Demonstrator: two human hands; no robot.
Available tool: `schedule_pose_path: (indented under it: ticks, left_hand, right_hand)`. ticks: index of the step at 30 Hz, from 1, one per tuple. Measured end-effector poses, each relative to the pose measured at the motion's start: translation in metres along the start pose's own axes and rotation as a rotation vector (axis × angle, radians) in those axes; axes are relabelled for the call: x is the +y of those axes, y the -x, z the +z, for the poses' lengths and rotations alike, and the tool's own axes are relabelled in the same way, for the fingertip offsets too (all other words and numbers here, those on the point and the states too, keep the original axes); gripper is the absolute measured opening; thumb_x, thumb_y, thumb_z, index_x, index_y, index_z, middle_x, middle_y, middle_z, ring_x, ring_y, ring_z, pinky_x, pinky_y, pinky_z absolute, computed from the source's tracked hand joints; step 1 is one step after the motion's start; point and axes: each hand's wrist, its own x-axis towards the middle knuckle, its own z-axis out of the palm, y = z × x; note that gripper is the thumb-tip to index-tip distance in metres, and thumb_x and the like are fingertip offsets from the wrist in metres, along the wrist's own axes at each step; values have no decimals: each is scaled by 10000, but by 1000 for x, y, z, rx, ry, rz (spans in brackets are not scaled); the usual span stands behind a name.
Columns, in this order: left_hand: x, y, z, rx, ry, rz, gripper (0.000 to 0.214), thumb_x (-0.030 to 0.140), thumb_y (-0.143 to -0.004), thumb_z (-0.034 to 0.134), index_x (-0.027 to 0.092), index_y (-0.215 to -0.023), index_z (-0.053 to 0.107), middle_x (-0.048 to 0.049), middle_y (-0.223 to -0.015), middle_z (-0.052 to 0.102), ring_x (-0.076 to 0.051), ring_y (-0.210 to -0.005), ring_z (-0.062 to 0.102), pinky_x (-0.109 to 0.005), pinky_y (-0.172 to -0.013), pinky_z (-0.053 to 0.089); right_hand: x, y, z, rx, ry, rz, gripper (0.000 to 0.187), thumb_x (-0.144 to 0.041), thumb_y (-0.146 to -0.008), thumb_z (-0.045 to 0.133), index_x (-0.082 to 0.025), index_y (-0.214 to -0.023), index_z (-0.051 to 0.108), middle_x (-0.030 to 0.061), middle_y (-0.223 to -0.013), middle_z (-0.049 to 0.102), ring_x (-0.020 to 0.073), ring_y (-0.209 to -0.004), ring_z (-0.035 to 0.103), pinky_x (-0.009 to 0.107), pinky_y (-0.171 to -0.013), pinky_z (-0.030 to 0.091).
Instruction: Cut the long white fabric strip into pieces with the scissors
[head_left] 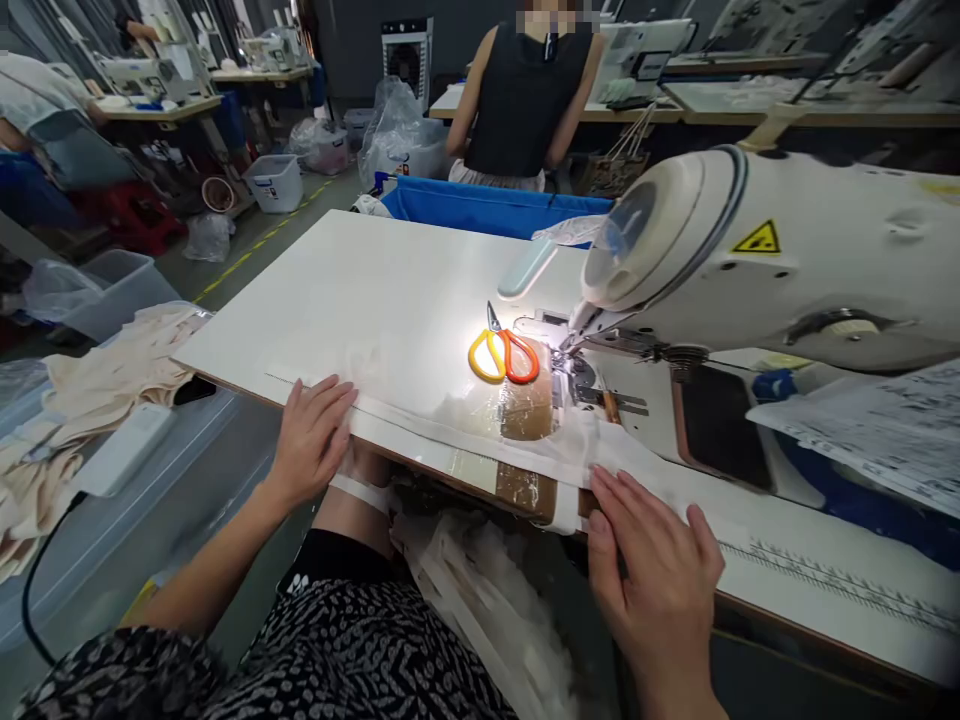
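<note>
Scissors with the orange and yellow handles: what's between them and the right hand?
Head view: a brown taped patch, then the white fabric strip, lie between the scissors and the right hand.

Machine (787, 250): its body runs off the edge at your right.
Strip (465, 440): partly hidden under your left hand (311, 440).
Right hand (660, 580): your wrist is cut by the bottom edge.
Paper (885, 420): print too small for you to read.

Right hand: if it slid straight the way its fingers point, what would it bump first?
The right hand touches the white fabric strip; beyond it, probably the sewing machine's presser foot first, though depth is unclear.
</note>
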Motion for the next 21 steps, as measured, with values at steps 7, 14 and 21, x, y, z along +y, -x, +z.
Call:
schedule_pose_path:
  ticks: [7,14,21]
  left_hand:
    - [-4,-1,5,-158,-68,-11,422,230,-943,404,235,-1364,418,-61,-1358,531,-207,-1315,420,-473,-1158,143]
    - [-6,0,6,-145,-89,-14,419,262,-942,409,231,-1359,433,-66,-1347,542,-218,-1301,435,-455,-1133,210]
    - [-4,0,6,-149,-75,-32,397,259,-947,402,205,-1338,443,-74,-1353,535,-219,-1307,423,-457,-1132,208]
  right_hand:
    - [6,0,3,-28,30,-41,287,-266,-949,441,-160,-1171,587,118,-1142,659,269,-1065,600,494,-1039,315]
    - [6,0,5,-23,60,-37,295,-293,-955,419,-175,-1165,589,122,-1118,665,281,-1028,615,508,-1012,354]
    - [6,-4,4,-25,48,-66,307,-304,-953,409,-148,-1126,608,152,-1078,673,310,-985,630,525,-953,398]
